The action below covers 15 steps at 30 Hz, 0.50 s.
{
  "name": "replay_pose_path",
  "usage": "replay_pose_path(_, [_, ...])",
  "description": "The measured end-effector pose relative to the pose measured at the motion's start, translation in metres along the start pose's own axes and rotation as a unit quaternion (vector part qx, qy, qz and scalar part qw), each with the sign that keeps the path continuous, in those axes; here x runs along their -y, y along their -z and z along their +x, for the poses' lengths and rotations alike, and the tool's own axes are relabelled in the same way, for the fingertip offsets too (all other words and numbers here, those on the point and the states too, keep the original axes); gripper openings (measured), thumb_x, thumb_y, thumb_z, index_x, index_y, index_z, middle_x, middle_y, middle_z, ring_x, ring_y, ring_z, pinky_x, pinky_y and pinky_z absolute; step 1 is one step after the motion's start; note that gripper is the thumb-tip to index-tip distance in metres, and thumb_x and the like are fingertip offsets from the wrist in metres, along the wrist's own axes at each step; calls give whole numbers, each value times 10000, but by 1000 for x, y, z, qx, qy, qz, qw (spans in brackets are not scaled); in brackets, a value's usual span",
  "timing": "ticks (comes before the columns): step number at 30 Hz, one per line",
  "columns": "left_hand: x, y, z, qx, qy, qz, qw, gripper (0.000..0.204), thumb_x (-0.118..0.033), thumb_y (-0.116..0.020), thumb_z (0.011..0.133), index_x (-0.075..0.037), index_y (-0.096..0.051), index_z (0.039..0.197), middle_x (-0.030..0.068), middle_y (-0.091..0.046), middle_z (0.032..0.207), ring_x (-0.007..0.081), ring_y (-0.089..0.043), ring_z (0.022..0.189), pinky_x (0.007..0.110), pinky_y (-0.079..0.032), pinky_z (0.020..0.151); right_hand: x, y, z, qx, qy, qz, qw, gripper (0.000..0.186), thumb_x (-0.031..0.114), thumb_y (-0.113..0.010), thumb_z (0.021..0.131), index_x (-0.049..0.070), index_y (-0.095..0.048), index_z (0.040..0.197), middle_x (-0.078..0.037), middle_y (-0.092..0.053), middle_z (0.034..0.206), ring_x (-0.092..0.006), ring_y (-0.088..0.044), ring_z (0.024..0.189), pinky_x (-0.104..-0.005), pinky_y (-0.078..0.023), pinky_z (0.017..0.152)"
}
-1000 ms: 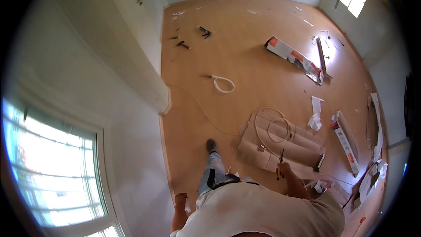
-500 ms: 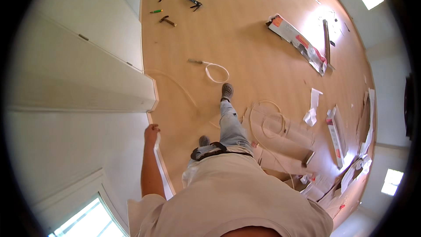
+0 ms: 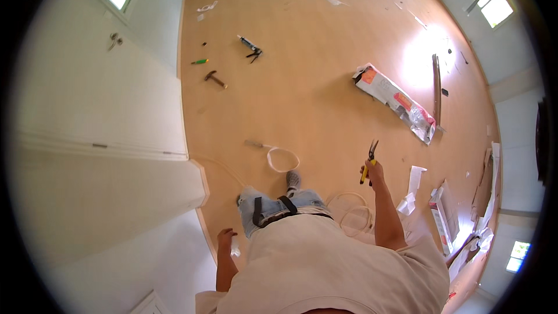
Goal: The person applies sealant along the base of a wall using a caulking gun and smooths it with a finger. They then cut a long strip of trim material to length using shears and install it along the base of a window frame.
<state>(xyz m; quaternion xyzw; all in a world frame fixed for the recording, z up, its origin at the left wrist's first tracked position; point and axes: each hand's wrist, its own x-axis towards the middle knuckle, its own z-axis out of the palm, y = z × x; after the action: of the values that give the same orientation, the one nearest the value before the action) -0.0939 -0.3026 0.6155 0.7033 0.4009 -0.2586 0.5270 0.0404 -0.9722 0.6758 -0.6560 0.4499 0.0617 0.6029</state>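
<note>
- Head view: the right hand (image 3: 376, 172) is wrapped around the handles of yellow-handled pliers (image 3: 371, 157), their tips pointing away from the body, above the wooden floor (image 3: 314, 40).
- The left hand (image 3: 225, 237) hangs low near the wall, fingers bent; a small whitish thing (image 3: 235, 249) shows just beside it, and I cannot tell whether it is gripped.
- Ahead lies a white loop of hose (image 3: 283, 160), near the shoe (image 3: 293, 181).
- Farther off lie a hammer (image 3: 216, 79), a caulking gun (image 3: 251, 49) and a long torn box (image 3: 395, 103).
</note>
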Motion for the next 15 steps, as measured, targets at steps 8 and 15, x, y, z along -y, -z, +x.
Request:
replay_pose_path(8, [-102,-36,98,25,-9,-7,1000,269,-104,-593,863,72,-684,1045,151,-727,898,245,-697,780,355,-531,690,35,-55,112,17,-102,-136,985,190,243,-623,936,57,-601,961,-92,-664,683,-209,-639,528,-356,-433,398])
replay_pose_path(15, [-179,-9,285,107,-48,212,970,286,-231,-586,893,-40,-746,1032,142,-734,1039,252,-692,977,385,-545,878,-2,-154,101,-5,-300,-138,944,259,211,-667,893,-39,-636,953,-165,-658,723,-279,-650,560,-422,-538,515])
